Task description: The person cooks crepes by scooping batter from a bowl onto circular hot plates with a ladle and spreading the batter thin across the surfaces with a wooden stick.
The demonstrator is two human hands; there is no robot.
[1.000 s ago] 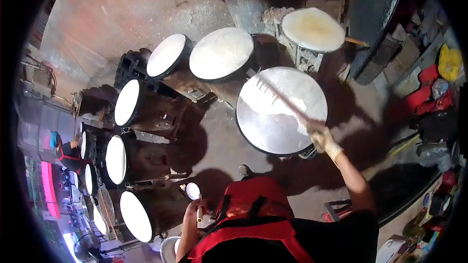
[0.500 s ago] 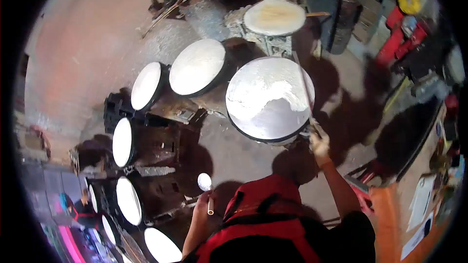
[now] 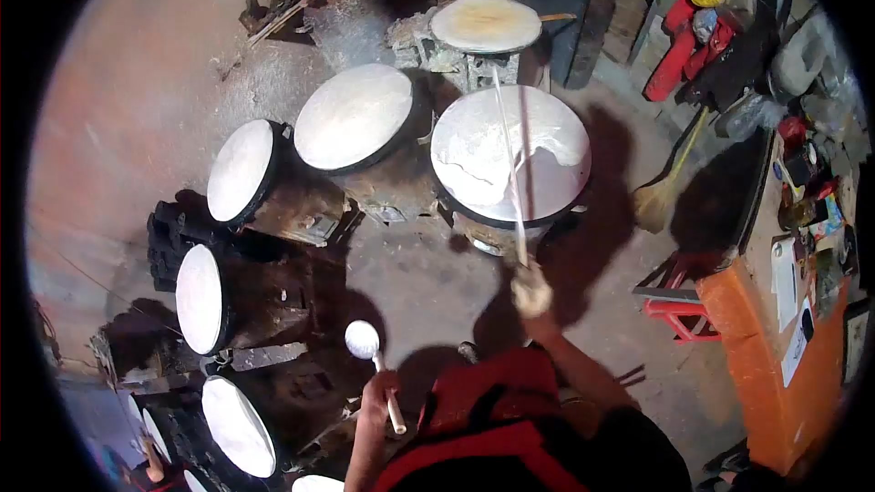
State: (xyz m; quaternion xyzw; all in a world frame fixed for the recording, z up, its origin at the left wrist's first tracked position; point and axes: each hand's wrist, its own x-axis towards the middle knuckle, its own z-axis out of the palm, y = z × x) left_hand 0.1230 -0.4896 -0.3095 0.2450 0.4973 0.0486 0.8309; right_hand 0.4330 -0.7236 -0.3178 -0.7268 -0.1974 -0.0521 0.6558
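My right hand [image 3: 530, 293], in a pale glove, is wrapped round the handle of a long thin stick [image 3: 509, 155]. The stick reaches up across the large round griddle [image 3: 561, 184], whose surface carries an uneven white layer [image 3: 465, 150] with bare metal at the lower right. Low in the view, my left hand [image 3: 381, 386] grips a ladle [image 3: 363, 339] by its wooden handle, its round bowl white inside. A round top with a yellowish-brown centre [image 3: 486, 23] stands beyond the large griddle.
More white-topped round griddles [image 3: 354, 117] curve down the left side. At right are an orange-sided table [image 3: 766, 383], a red stool [image 3: 679, 317], a broom [image 3: 670, 187] and red items [image 3: 673, 64]. Another person's arm [image 3: 153, 463] shows at lower left.
The view has shifted. My right hand has moved left and nearer my body, swinging the stick from the griddle's right edge to its middle. My left hand still holds the ladle.
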